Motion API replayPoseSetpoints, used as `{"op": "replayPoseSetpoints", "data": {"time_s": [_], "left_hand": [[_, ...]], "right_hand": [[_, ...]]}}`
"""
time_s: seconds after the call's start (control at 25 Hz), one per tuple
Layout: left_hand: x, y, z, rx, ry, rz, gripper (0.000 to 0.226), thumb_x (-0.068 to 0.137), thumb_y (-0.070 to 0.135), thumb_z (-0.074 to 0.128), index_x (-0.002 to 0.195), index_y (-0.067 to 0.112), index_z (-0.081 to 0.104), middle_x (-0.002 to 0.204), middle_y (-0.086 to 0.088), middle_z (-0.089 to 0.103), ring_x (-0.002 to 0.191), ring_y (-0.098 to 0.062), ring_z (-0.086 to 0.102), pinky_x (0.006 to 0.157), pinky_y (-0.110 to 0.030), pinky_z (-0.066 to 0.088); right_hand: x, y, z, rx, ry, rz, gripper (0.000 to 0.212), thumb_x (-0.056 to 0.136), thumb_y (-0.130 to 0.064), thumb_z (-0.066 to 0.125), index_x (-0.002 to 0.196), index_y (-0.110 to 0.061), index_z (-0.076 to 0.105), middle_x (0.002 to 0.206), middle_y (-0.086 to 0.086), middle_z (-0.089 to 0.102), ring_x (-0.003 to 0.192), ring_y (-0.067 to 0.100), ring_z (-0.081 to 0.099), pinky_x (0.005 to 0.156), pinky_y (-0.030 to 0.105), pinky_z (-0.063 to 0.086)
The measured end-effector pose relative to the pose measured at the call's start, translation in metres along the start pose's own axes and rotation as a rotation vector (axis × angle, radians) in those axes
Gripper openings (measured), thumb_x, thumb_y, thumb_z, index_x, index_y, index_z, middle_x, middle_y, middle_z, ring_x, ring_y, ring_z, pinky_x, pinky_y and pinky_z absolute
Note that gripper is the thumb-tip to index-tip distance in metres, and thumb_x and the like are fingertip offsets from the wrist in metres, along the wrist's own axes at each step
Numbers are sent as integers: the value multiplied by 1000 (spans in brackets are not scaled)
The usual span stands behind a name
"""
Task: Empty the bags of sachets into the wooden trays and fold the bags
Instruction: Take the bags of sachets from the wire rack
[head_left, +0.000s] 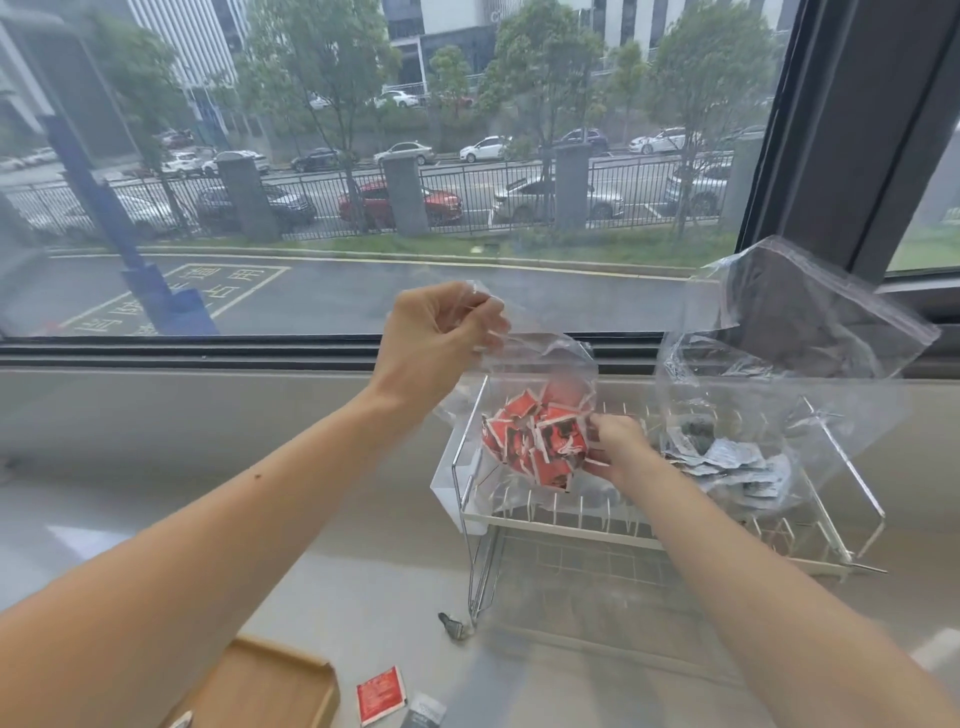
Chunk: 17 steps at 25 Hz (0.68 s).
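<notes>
My left hand (436, 338) is pinched shut on the top edge of the clear bag (540, 364), right hand (615, 449) closed on its lower side. Red sachets (535, 441) hang straight below the left grip, over the wire rack (566, 519). Wooden tray (270, 680) sits well off the rack's near-left corner, so I reckon left leads.

Two bags (540, 415) (769, 415) side by side on rack (561, 519); tray (270, 686) nearer, left

You see a clear, glossy, crinkled plastic bag (540, 364), shiny red foil-like sachets (535, 441), a white wire metal rack (571, 519), and a smooth pale wooden tray (270, 686).
</notes>
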<state>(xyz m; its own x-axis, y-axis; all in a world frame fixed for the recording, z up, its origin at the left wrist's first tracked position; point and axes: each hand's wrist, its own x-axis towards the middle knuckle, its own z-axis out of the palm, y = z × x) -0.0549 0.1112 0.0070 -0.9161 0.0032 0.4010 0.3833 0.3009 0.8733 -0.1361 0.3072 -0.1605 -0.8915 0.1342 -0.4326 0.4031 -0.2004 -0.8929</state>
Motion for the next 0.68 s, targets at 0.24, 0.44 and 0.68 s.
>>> {"op": "replayPoseSetpoints", "data": {"time_s": [0.24, 0.44, 0.68], "left_hand": [[19, 38, 8, -57, 4, 68, 12, 92, 17, 67, 93, 6, 71, 83, -4, 77, 76, -17, 74, 64, -25, 56], [30, 70, -5, -144, 88, 82, 9, 93, 15, 65, 92, 8, 70, 78, 2, 76, 73, -13, 74, 66, -27, 58], [24, 103, -36, -212, 75, 52, 9, 93, 16, 65, 96, 9, 70, 84, -1, 76, 76, -15, 75, 68, -26, 58]], "right_hand": [[-12, -9, 3, 24, -149, 8, 16, 95, -8, 57, 103, 0, 68, 91, 11, 70, 79, 22, 63, 69, 32, 51], [-30, -23, 9, -11, -199, -59, 17, 93, -15, 60, 86, -4, 71, 84, 10, 66, 80, 25, 59, 73, 36, 51], [-71, -32, 27, -40, -423, -13, 24, 94, -26, 61, 98, -4, 69, 88, 10, 70, 78, 26, 68, 74, 38, 59]]}}
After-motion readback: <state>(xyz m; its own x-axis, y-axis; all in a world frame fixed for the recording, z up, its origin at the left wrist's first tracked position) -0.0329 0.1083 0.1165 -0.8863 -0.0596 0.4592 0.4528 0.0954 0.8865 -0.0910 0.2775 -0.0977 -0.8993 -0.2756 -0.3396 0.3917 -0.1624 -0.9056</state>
